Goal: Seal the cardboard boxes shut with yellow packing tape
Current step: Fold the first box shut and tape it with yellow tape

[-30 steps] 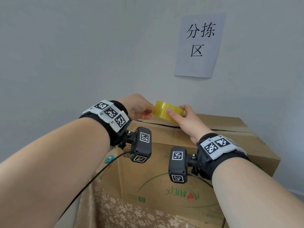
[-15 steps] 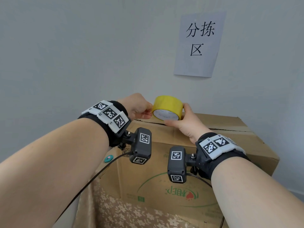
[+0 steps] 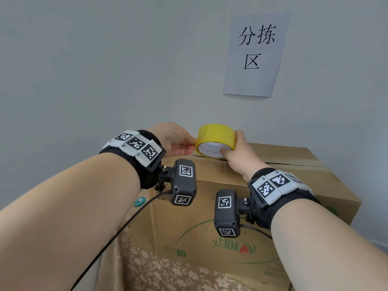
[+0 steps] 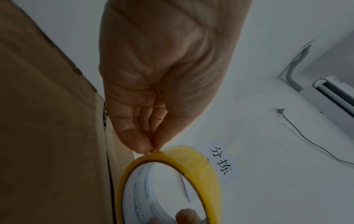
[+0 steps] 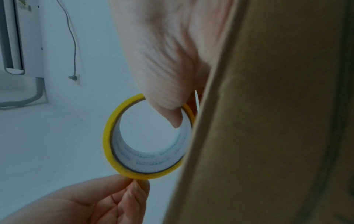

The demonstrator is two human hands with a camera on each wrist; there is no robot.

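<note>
Nearest the camera, two bare forearms reach forward, each with a black wrist strap carrying white tags with black square patterns and a small dark camera block below. Under them lies a floral cloth [image 3: 168, 271]. A cardboard box [image 3: 201, 219] stands on it, its printed side facing the viewer and its top flaps closed. Above the box's near top edge, the right hand [image 3: 237, 156] grasps a roll of yellow tape [image 3: 216, 137], thumb hooked inside the white core and fingers wrapped over the outside. The left hand [image 3: 174, 141] meets the roll's left rim, thumb and fingertips pinched together on the yellow edge. Whether a loose end is caught there cannot be told. Behind, a pale wall bears a paper sign [image 3: 256, 53] with black Chinese characters.
</note>
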